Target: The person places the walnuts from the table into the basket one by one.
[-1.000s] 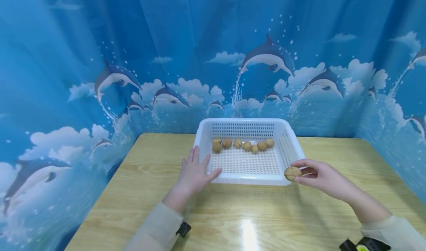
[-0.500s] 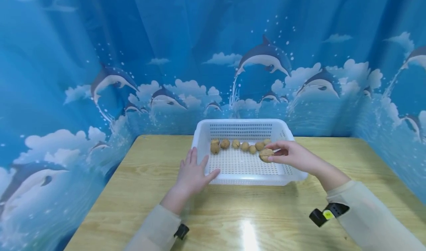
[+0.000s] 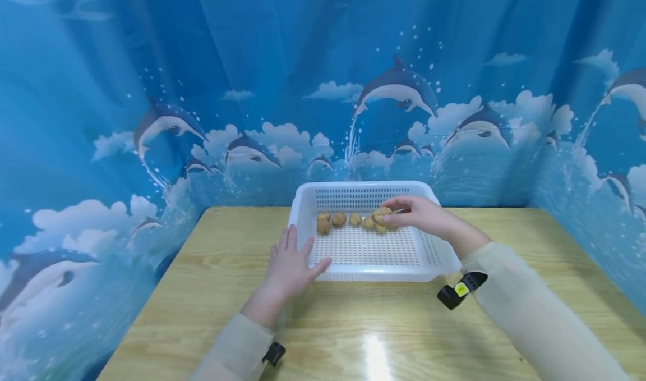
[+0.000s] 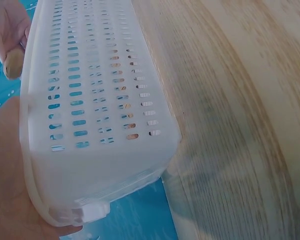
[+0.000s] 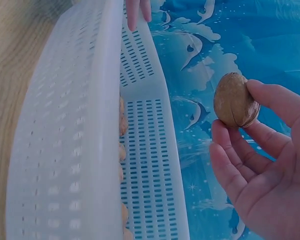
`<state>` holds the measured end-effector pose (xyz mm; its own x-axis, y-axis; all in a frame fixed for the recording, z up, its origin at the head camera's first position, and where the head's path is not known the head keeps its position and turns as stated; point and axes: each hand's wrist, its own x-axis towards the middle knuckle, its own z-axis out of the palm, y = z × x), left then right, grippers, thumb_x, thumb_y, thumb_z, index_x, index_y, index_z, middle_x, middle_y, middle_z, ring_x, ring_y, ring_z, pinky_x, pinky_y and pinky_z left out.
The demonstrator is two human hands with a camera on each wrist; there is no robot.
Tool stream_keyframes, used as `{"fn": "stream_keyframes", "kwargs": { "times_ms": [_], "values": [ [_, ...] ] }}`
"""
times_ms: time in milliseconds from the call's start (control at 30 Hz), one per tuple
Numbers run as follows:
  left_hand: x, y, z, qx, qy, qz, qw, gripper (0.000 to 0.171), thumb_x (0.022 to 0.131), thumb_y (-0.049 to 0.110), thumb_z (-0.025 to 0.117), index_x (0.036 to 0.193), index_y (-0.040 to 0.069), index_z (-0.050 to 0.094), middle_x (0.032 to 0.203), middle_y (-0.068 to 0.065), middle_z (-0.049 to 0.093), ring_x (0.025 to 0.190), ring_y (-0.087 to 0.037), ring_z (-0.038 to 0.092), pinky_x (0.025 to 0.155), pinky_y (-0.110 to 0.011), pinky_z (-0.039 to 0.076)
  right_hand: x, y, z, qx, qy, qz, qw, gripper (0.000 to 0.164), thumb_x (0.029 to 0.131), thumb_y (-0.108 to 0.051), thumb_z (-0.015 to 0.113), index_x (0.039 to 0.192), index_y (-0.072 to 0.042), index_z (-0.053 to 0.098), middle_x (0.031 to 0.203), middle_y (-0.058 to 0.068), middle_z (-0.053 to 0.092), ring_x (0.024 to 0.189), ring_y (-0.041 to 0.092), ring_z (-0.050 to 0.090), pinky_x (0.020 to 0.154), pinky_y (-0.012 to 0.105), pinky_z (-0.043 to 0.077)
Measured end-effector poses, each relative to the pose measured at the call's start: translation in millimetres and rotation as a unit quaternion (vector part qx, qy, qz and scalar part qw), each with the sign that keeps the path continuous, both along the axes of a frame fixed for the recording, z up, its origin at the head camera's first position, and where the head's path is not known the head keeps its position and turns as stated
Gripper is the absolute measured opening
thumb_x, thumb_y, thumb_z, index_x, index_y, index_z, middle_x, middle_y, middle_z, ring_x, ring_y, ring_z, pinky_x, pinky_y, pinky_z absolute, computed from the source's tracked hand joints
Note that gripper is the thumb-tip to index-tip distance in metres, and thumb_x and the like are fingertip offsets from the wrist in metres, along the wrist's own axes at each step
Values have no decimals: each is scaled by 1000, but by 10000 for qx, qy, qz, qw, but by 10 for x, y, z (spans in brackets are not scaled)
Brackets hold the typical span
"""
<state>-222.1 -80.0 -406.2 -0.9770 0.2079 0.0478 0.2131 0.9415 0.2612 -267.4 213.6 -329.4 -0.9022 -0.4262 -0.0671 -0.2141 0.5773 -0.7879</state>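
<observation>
My right hand (image 3: 416, 215) pinches a walnut (image 5: 235, 101) between thumb and fingertips, above the white plastic basket (image 3: 373, 270). In the head view this walnut overlaps others in the row at the basket's right part. Several more walnuts (image 3: 339, 219) lie in a loose row along the basket's far side; some on the right are hidden behind my hand. My left hand (image 3: 289, 269) rests with spread, straight fingers on the basket's near left corner. In the left wrist view, part of that hand lies along the rim (image 4: 25, 125).
The basket stands on a light wooden table (image 3: 242, 235), near its back edge. Behind and at both sides hangs a blue curtain (image 3: 282, 78) with printed dolphins. A black strap with a small device (image 3: 461, 289) sits at the right wrist.
My right hand has carried the walnut leftward and away from me, from outside the basket's near right corner to above the row. My left hand has stayed at its corner.
</observation>
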Motion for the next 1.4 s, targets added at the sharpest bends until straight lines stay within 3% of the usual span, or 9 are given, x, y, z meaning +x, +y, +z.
{"fn": "stream_keyframes", "kwargs": {
  "times_ms": [367,567,900,1200,1400],
  "values": [
    [-24,-24,30,-3,37,-29,10000,81,86,71,35,144,14,38,153,-23,2,139,-39,1,107,-61,12,-383,-258,-1,73,-226,136,9996,49,89,-42,61,129,-16,53,127,6,55,116,26,51,95,48,43],
    [-24,-6,31,51,-28,-21,10000,79,86,69,39,143,14,38,153,-22,2,139,-39,1,107,-61,12,-558,-387,-33,122,-491,-60,9987,50,84,-46,65,126,-20,56,124,2,56,116,24,50,96,47,42],
    [-12,-7,19,93,-7,12,10000,83,84,74,34,143,16,39,153,-21,3,139,-39,1,106,-62,11,-826,-582,-255,653,-539,-81,9964,46,82,-43,69,121,-22,60,124,1,56,115,24,50,97,51,39],
    [-5,-5,24,117,101,22,9999,82,84,73,36,142,15,40,153,-22,5,139,-39,3,105,-63,14,-976,-710,-412,704,-775,-186,9943,37,83,-32,71,116,-18,62,116,0,59,106,21,55,95,48,42],
    [2,3,-18,242,95,29,9997,81,84,72,39,142,15,40,153,-21,6,139,-39,3,105,-63,14,-1028,-801,-651,1054,-784,-103,9913,33,83,-21,72,113,-11,63,106,2,61,95,18,57,86,38,50]
  ]
}}
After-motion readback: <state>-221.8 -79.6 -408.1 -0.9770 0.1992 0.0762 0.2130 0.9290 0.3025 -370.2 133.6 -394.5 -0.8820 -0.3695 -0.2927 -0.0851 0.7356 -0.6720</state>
